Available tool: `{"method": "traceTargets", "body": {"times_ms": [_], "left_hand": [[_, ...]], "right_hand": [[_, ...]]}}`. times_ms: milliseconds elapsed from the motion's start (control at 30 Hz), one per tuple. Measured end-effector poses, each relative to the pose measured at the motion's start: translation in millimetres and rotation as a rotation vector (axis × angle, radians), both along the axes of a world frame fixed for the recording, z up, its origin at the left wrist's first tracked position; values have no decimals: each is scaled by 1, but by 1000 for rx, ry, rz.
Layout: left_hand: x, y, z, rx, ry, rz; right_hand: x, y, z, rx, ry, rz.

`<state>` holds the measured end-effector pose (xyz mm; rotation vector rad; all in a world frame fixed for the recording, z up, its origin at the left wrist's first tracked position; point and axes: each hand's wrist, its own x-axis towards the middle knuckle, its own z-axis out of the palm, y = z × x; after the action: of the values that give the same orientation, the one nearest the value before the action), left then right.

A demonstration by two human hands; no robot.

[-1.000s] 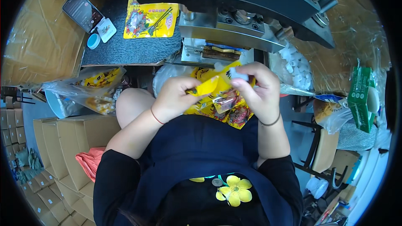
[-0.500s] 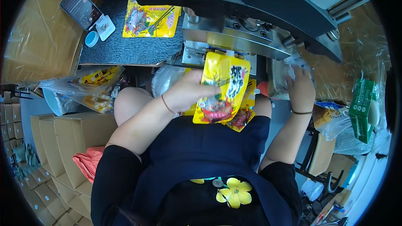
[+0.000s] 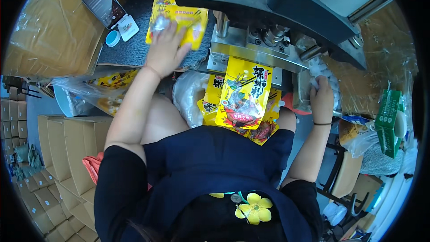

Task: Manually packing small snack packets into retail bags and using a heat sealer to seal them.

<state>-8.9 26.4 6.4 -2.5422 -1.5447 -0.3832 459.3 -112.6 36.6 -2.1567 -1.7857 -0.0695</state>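
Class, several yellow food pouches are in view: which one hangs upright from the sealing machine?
The yellow pouch clamped under the grey machine, hanging above the lap; the others lie flat, one under the left hand.

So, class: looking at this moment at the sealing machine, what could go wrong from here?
1. The yellow pouch hangs from the machine's bar with neither hand on it, so it might slip or seal crooked.
2. The left hand presses the yellow packets beside the machine and could nudge them.
3. The right hand reaches among white packets close to machine parts, a possible pinch risk.
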Motion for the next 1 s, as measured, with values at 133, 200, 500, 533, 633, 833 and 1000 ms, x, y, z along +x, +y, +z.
{"method": "traceTargets", "body": {"times_ms": [133, 200, 500, 533, 633, 833, 1000], "left_hand": [[11, -73, 17, 11, 7, -177], [3, -81, 12, 75, -195, -196], [70, -128, 31, -882, -1021, -181], [79, -131, 30, -887, -1023, -186], [89, -138, 20, -1096, -1064, -208], [115, -151, 8, -1693, -1285, -314], [114, -124, 11, -1690, -1523, -151]], "right_hand": [[-18, -21, 16, 220, -9, 91], [-40, -29, 24, 286, 160, 142], [-141, -12, 53, 194, 757, 620], [-143, -10, 56, 178, 793, 599], [-135, -4, 54, 170, 558, 669], [-106, -7, 55, -93, 557, 727], [-30, -1, 34, 230, -177, 207]]}}
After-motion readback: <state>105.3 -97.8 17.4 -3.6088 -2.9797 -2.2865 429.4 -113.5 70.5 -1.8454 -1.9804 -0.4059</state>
